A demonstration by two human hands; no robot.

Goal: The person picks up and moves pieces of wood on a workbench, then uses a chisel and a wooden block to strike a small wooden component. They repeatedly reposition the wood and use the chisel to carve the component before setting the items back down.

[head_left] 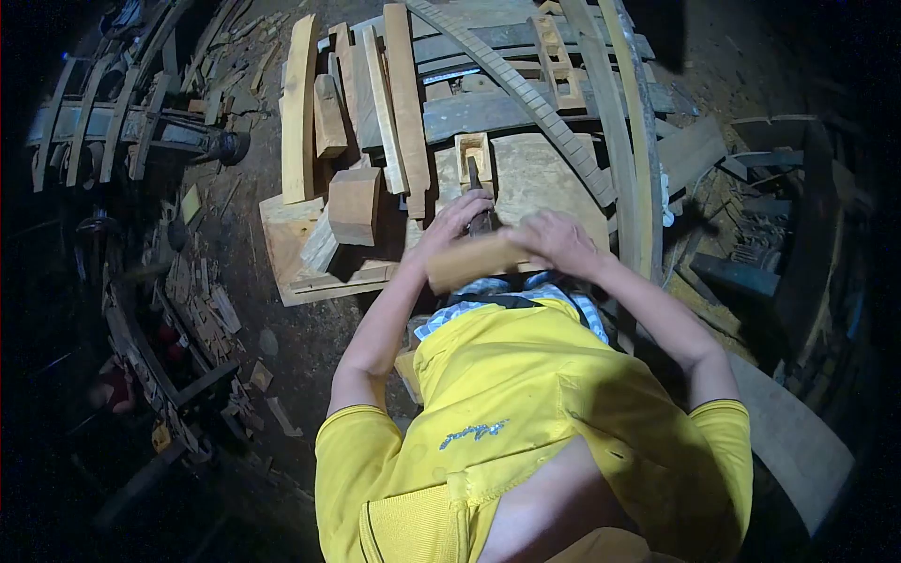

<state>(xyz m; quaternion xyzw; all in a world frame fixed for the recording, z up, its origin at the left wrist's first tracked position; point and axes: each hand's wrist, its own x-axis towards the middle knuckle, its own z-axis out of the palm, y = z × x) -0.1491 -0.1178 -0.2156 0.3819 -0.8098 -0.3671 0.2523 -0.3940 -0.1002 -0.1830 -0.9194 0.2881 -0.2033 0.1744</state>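
My left hand (457, 218) is wrapped round a dark chisel-like tool (474, 176), whose narrow end reaches into the hollow of a small wooden block (465, 150). Close on the right, my right hand (556, 239) grips a thick, light wooden piece (477, 262) that is smeared by motion and points left, below my left hand. The hollowed block lies on a pale wooden board (540, 178).
Long planks (299, 113) and short blocks (354, 206) lie at the left of the bench. A curved, notched strip (526, 94) crosses the back. Long boards (624, 141) run along the right. Wood scraps litter the floor.
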